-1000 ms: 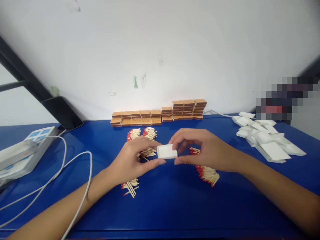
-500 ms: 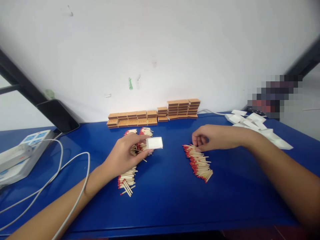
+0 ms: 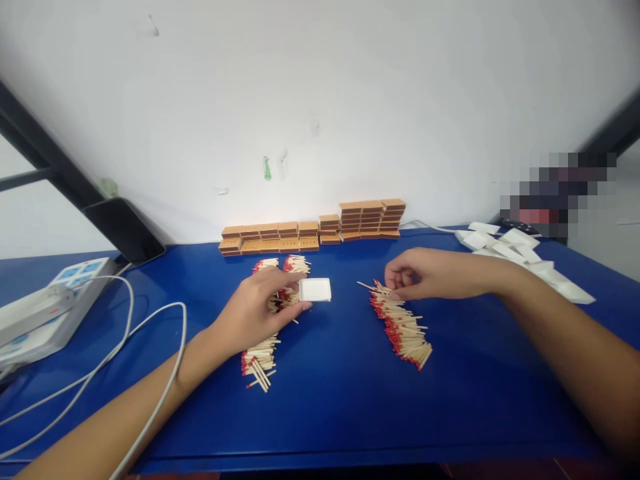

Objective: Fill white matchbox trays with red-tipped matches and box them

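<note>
My left hand (image 3: 260, 303) pinches a small white matchbox tray (image 3: 315, 289) by its left end, between thumb and fingers. The tray's inside faces up and looks bare. Under and around this hand lie red-headed matches (image 3: 260, 353), partly covered by it. My right hand (image 3: 407, 277) is at the far end of another pile of matches (image 3: 403, 327). Its fingers are curled, with thumb and fingertips closed on matches there; how many is hidden. One match sticks out to the left of that pile.
Stacked orange-brown matchboxes (image 3: 270, 239) line the wall. White trays (image 3: 515, 247) lie heaped at the right on the blue table (image 3: 320, 413). A power strip (image 3: 60, 307), a white cable (image 3: 183, 320) and a black phone-like slab (image 3: 125, 230) are at the left; the cable crosses my left forearm.
The view has shifted slightly, moving everything a little to the right. My right fingers have stirred the far end of the pile, and a match now juts out leftward. The left hand still holds the tray.
</note>
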{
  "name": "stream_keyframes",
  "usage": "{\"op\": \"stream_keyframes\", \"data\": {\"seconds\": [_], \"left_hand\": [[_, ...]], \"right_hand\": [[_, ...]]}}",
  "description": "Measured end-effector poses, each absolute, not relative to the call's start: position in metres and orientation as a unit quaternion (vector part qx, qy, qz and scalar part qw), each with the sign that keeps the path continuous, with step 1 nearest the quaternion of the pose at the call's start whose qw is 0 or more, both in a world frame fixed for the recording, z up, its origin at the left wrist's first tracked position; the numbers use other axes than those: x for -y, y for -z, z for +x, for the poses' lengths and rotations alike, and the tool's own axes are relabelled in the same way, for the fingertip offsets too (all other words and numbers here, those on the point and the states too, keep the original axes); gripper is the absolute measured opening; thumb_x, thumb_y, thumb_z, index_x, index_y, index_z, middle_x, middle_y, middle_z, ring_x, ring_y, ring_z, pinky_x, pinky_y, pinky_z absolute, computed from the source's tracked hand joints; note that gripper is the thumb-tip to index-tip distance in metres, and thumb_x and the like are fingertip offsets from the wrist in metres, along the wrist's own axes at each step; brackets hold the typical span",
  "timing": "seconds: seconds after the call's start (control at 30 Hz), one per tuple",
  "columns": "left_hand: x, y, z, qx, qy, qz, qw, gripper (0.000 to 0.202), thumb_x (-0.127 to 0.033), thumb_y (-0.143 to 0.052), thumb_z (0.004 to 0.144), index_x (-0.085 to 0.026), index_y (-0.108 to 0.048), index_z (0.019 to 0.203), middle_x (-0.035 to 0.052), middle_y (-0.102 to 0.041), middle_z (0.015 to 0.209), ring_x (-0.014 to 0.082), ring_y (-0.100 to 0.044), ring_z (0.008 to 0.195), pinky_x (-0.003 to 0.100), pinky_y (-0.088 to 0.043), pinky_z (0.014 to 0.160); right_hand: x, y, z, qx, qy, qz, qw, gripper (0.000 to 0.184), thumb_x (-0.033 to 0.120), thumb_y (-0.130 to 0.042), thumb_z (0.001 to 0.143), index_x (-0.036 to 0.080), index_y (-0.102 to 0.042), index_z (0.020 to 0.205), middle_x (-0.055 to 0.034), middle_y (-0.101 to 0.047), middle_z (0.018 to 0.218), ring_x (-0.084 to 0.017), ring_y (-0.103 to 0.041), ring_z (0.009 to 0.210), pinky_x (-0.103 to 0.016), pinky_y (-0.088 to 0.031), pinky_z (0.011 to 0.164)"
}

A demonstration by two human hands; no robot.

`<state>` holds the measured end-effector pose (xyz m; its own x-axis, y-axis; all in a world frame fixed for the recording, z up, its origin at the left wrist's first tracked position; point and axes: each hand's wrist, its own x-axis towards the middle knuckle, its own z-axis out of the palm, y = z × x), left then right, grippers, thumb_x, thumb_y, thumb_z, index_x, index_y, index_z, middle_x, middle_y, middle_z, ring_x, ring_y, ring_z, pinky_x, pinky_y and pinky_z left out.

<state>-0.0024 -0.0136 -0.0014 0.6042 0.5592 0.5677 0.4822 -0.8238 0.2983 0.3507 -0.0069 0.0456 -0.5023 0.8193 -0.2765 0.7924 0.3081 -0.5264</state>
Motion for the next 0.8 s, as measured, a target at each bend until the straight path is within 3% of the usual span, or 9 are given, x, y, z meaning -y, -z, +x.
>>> {"op": "stream_keyframes", "data": {"seconds": [0.27, 0.5, 0.63, 0.8], "left_hand": [[0.015, 0.003, -0.002, -0.297, -0.324, 0.895, 0.074, 0.038, -0.037, -0.075, 0.096, -0.016, -0.072, 0.127, 0.0100, -0.077, 0.099, 0.0222, -0.070, 0.086, 0.037, -0.057, 0.078], [0.024, 0.002, 0.008, -0.299, -0.312, 0.898, 0.086, 0.036, -0.036, -0.077, 0.094, -0.019, -0.072, 0.126, 0.0100, -0.079, 0.106, 0.0242, -0.072, 0.091, 0.039, -0.059, 0.080], [0.030, -0.002, 0.013, -0.286, -0.309, 0.904, 0.079, 0.032, -0.035, -0.075, 0.096, -0.019, -0.073, 0.124, 0.0081, -0.079, 0.097, 0.0235, -0.068, 0.085, 0.038, -0.055, 0.077], [0.035, -0.006, 0.015, -0.265, -0.316, 0.910, 0.042, 0.033, -0.036, -0.075, 0.096, -0.016, -0.072, 0.123, 0.0057, -0.075, 0.083, 0.0226, -0.062, 0.078, 0.038, -0.052, 0.073]], "right_hand": [[0.016, -0.049, 0.330, 0.813, -0.329, -0.473, 0.089, 0.032, 0.053, -0.074, 0.087, 0.022, -0.076, 0.083, -0.0022, -0.069, 0.072, -0.016, -0.057, 0.065, -0.029, -0.043, 0.057], [0.031, -0.042, 0.300, 0.795, -0.330, -0.469, 0.197, 0.029, 0.053, -0.076, 0.086, 0.024, -0.078, 0.088, 0.0011, -0.065, 0.071, -0.013, -0.052, 0.061, -0.027, -0.040, 0.056], [0.043, -0.032, 0.279, 0.802, -0.276, -0.467, 0.250, 0.016, 0.038, -0.072, 0.089, 0.023, -0.076, 0.087, 0.0021, -0.066, 0.071, -0.012, -0.052, 0.060, -0.028, -0.041, 0.059], [0.051, -0.024, 0.266, 0.831, -0.220, -0.452, 0.239, 0.011, 0.031, -0.070, 0.092, 0.023, -0.075, 0.086, 0.0011, -0.069, 0.075, -0.012, -0.054, 0.060, -0.028, -0.041, 0.061]]}}
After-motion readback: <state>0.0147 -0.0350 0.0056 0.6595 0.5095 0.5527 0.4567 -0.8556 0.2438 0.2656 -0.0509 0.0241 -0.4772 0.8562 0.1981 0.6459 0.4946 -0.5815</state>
